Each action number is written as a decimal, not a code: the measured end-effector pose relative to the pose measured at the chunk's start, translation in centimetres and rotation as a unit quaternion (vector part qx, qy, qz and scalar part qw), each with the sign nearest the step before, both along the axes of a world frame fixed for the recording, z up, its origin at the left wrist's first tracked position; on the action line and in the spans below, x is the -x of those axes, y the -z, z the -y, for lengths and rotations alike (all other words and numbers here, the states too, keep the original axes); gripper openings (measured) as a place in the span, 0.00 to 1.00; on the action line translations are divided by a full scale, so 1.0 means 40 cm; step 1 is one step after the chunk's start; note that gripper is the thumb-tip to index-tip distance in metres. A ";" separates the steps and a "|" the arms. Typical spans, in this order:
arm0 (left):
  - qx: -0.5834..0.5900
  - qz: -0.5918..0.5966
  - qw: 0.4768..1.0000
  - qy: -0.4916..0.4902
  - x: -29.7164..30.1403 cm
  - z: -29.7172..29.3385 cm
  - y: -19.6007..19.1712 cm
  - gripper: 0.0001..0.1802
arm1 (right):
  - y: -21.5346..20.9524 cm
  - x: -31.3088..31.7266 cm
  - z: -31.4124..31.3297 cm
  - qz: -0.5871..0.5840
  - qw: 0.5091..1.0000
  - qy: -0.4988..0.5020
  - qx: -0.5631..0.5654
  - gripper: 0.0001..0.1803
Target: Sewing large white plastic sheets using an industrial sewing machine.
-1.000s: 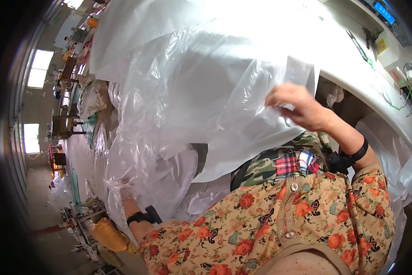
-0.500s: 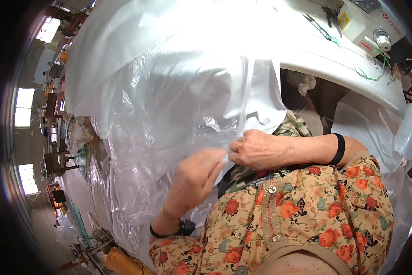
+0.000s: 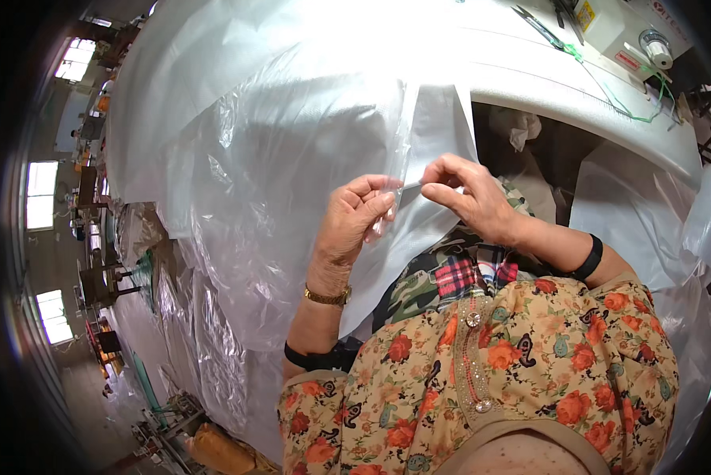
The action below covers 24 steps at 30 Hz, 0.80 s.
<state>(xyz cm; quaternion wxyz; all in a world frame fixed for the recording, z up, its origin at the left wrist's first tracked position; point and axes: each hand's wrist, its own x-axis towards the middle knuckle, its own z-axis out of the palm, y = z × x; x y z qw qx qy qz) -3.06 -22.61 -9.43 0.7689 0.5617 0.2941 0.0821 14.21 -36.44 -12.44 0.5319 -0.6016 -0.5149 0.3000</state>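
Note:
A large, glossy translucent plastic sheet (image 3: 292, 150) spreads over the white table and hangs down to my lap. My left hand (image 3: 359, 210) is closed at the edge of this sheet, with thumb and fingers pinched near its folded strip. Just right of it, my right hand (image 3: 470, 196) curls thumb and forefinger toward each other in a pinch. Whatever lies between those right fingertips is too small to make out. A small gap parts the two hands. White sheeting (image 3: 439, 131) hangs behind them from the table's edge.
A white sewing machine (image 3: 629, 39) with a dial stands at the far right. Scissors (image 3: 539, 28) and green thread (image 3: 636, 117) lie on the white tabletop (image 3: 522, 75). More plastic (image 3: 633, 206) hangs at the right. Machines and windows line the left side.
Both hands have moved up, away from my body, and apart; they were together low over my lap. My right hand has turned from a fist to a curled pinch.

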 end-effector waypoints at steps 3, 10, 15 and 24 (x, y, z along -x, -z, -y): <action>-0.028 -0.030 0.999 0.007 -0.006 0.012 -0.001 0.10 | 0.050 0.018 -0.029 -0.264 0.956 -0.099 0.077 0.16; -0.173 -0.078 0.980 -0.058 0.000 0.030 -0.033 0.08 | 0.064 0.046 -0.036 -0.326 0.932 -0.150 0.058 0.13; -0.236 -0.066 0.968 -0.045 0.006 0.025 -0.007 0.06 | 0.073 0.042 -0.031 -0.303 0.942 -0.127 0.063 0.12; -0.220 -0.027 0.973 -0.063 -0.012 0.051 -0.043 0.05 | 0.192 -0.082 -0.004 0.143 0.933 0.327 -0.049 0.17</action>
